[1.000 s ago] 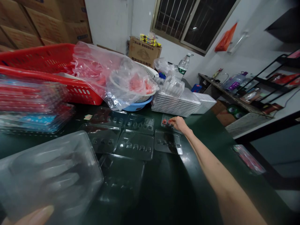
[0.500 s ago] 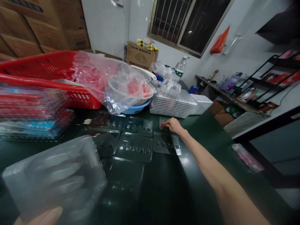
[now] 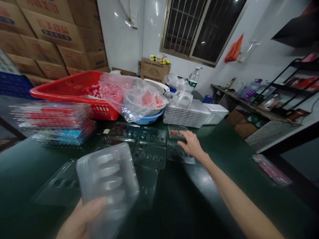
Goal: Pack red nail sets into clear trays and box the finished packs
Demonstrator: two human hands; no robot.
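Note:
My left hand (image 3: 82, 215) grips a stack of clear plastic blister trays (image 3: 112, 186), thumb on the near face, tilted up over the table. Fingers apart, my right hand (image 3: 192, 144) hovers over the far end of the laid-out trays and holds nothing. Just beyond its fingertips, small red pieces (image 3: 174, 132) sit in a clear tray. Below the hand lies another blister tray (image 3: 178, 154). Several more spread leftward in rows, among them a middle tray (image 3: 149, 159) and a tray at the left (image 3: 59, 184), partly behind the held stack.
A red basket (image 3: 104, 111) stands at the back left, with a plastic bag (image 3: 134, 103) over a blue basin (image 3: 151, 118). Stacked packs (image 3: 64, 116) lie left. More stacked trays (image 3: 185, 113) stand behind my right hand. A filled pack (image 3: 271, 169) lies at the right edge.
My right hand has let go of the red pieces in the far tray, drawn back slightly and opened. The stack in my left hand has shifted right and stands more upright. The view has shifted.

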